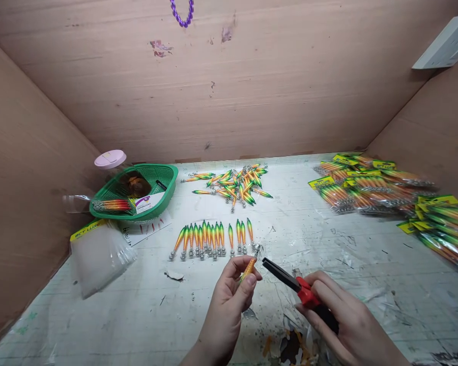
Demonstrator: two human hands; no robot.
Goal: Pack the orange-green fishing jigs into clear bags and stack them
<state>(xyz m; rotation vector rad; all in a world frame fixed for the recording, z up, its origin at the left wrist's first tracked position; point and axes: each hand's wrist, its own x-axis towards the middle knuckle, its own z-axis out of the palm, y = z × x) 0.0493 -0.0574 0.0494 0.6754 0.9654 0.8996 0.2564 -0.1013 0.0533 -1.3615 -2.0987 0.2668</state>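
My left hand (231,292) pinches an orange and yellow squid-jig lure (248,268) between thumb and fingers, its tip pointing up and right. My right hand (343,320) grips red-handled pliers (295,284), whose black jaws reach toward the lure's tip and stop just short of it. Just beyond my hands lies a row of several lures (209,238) side by side. Farther back sits a loose pile of the same lures (232,184).
A green basket (164,195) with a few lures and small items stands at the back left, a pink-lidded jar (110,159) behind it. A stack of empty clear bags (99,254) lies left. Packaged lures (370,185) are heaped at the right. Cardboard walls enclose the bench.
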